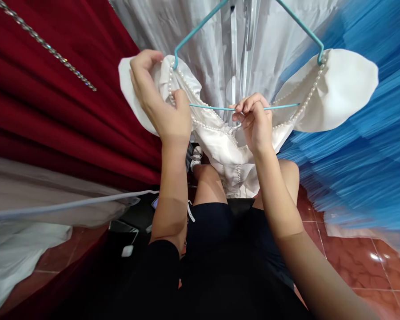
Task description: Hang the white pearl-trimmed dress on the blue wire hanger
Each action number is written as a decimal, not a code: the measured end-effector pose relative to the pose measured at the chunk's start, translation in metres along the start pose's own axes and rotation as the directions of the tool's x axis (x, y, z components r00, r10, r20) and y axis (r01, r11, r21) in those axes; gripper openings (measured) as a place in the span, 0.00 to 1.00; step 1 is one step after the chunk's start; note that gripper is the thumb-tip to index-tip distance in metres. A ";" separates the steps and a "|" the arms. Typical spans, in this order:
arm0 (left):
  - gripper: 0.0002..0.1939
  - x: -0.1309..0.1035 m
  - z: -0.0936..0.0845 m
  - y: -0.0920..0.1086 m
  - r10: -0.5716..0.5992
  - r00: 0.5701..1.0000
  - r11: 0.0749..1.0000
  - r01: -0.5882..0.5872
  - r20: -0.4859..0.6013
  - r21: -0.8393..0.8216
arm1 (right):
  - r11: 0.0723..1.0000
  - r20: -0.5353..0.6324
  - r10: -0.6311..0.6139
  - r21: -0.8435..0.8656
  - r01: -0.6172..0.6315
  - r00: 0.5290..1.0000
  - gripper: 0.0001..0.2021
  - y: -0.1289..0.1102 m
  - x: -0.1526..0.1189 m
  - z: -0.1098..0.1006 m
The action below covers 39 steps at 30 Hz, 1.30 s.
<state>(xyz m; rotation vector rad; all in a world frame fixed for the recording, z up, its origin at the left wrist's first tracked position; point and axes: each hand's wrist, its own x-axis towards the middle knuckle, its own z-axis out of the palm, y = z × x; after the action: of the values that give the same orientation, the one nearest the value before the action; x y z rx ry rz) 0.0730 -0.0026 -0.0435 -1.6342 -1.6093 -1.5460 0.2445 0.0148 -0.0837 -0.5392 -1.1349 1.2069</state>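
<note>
Steady the turquoise hanger (pixel 203 23)
Your right hand (pixel 258 126) pinches its lower bar (pixel 213 107); ease your spread left hand (pixel 166 115) gently around the puff sleeve (pixel 128 89).

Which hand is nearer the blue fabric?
Right: your right hand is on the hanger, left of the blue fabric; your left hand is farther left, at a shoulder of the garment.

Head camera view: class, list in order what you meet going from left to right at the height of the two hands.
Red draped fabric → left hand → right hand → white puffed sleeve → blue ruffled fabric.
</note>
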 end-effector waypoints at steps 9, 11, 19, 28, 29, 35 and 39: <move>0.14 0.018 -0.003 -0.006 -0.049 0.978 0.995 0.031 0.201 0.092 | 0.997 -0.054 0.073 -0.028 -0.074 0.996 0.14 -0.001 -0.002 0.003; 0.16 0.019 -0.004 -0.004 -0.051 0.980 0.992 0.027 0.191 0.127 | 0.998 -0.041 0.062 -0.012 -0.062 0.997 0.15 -0.001 -0.002 0.001; 0.17 0.045 -0.011 -0.058 -0.002 0.999 0.996 0.006 0.047 -0.086 | 1.000 -0.047 0.002 0.003 -0.002 0.999 0.17 -0.006 0.005 -0.012; 0.18 -0.002 -0.008 -0.086 -0.102 0.987 0.945 0.056 -0.128 -0.322 | 0.999 -0.028 0.004 0.040 -0.003 1.000 0.13 -0.002 0.010 -0.012; 0.18 -0.012 -0.007 -0.079 -0.092 0.983 0.929 0.027 -0.159 -0.370 | 0.999 -0.030 -0.004 0.047 0.005 1.000 0.13 -0.002 0.009 -0.011; 0.10 -0.066 -0.002 -0.035 -0.219 0.919 0.936 0.102 -0.328 -0.337 | 0.998 0.013 -0.002 0.068 0.001 1.000 0.12 0.000 0.005 -0.004; 0.12 -0.074 -0.005 -0.006 -0.025 0.987 0.970 -0.014 -0.158 -0.242 | 0.996 0.008 0.014 0.083 -0.014 1.000 0.13 0.004 0.006 0.000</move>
<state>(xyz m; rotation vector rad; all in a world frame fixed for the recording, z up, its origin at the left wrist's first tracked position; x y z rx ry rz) 0.0843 -0.0391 -0.1069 -1.5772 -1.3867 -1.8881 0.2430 0.0212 -0.0845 -0.4805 -1.0843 1.2636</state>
